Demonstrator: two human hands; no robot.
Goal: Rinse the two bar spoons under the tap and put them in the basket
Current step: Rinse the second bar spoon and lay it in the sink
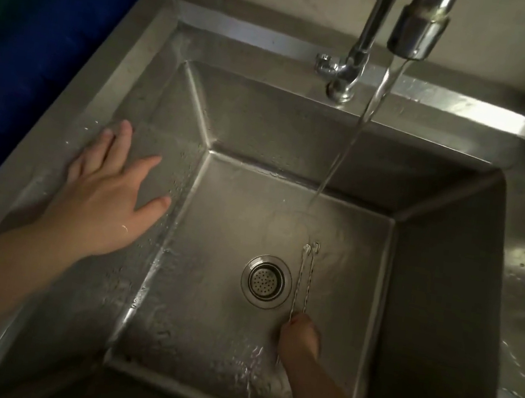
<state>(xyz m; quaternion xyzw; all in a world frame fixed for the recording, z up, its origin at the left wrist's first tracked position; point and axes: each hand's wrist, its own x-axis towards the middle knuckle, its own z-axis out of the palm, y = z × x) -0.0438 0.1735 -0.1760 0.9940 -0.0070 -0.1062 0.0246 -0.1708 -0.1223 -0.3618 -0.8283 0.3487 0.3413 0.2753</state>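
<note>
Both bar spoons [304, 278] are clenched in the right grip [299, 339], shafts pointing away toward the stream [345, 156], just short of it; the left grip [107, 199] is spread, empty.

Single head view; looks steeply down from close above into the sink [437, 293].

The left hand [101, 205] lies flat with fingers spread, while the right hand [299, 339] is curled closed, reaching downward.
</note>
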